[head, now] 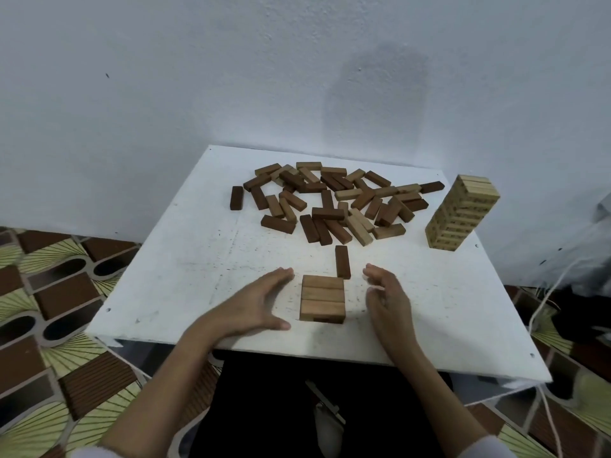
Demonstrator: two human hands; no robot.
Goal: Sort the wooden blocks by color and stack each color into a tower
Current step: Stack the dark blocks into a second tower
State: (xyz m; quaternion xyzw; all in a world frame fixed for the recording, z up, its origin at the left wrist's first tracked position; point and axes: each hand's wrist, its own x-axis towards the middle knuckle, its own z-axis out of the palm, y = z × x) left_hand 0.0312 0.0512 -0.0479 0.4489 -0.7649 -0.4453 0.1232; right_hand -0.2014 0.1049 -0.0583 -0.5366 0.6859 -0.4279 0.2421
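Note:
A low stack of mid-brown blocks (pixel 322 298) sits near the front of the white table (pixel 185 276), three blocks wide on top with a darker layer beneath. My left hand (pixel 254 305) hovers open just left of it, fingers spread. My right hand (pixel 385 292) is open just right of it, fingers curled loosely, holding nothing. A single dark brown block (pixel 342 261) lies behind the stack's right corner. A scattered pile of dark, mid-brown and pale blocks (pixel 334 201) covers the table's far half. A tall tower of pale blocks (pixel 461 213) stands at the right.
One dark block (pixel 236 198) lies apart at the pile's left. The table stands against a white wall (pixel 198 77). A patterned floor (pixel 59 309) surrounds it, and white cords (pixel 545 299) hang by the right edge.

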